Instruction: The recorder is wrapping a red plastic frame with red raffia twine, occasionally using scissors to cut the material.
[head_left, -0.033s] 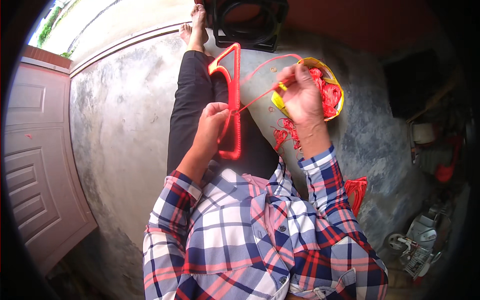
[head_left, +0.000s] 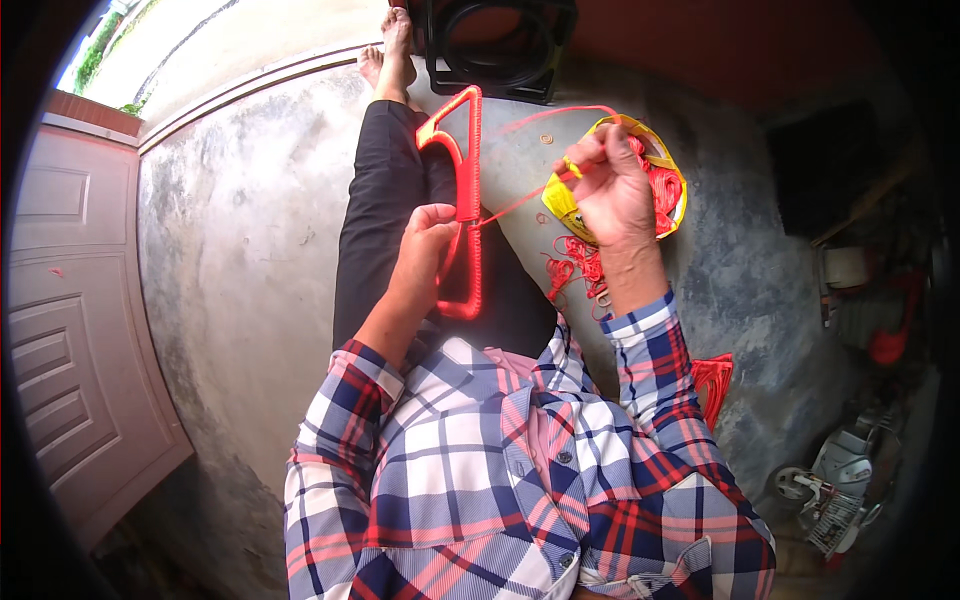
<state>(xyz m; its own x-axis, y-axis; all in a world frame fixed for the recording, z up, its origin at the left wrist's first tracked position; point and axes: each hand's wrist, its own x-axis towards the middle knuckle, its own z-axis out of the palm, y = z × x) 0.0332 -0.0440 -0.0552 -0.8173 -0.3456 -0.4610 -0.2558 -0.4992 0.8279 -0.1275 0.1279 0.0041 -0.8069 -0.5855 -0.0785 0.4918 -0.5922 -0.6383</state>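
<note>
My left hand (head_left: 420,245) pinches the red cord-wrapped frame (head_left: 470,185); right of it, my right hand (head_left: 618,200) grips the cord (head_left: 520,203), apparently tightening a wrap; steady tension seems needed next.

You can read no words, numbers or signs anywhere in your view. The yellow container (head_left: 565,203) has a few dark marks low on its side, too small for you to tell if they are print. The small red mark (head_left: 57,272) on the door (head_left: 58,215) forms no letter you can make out.
</note>
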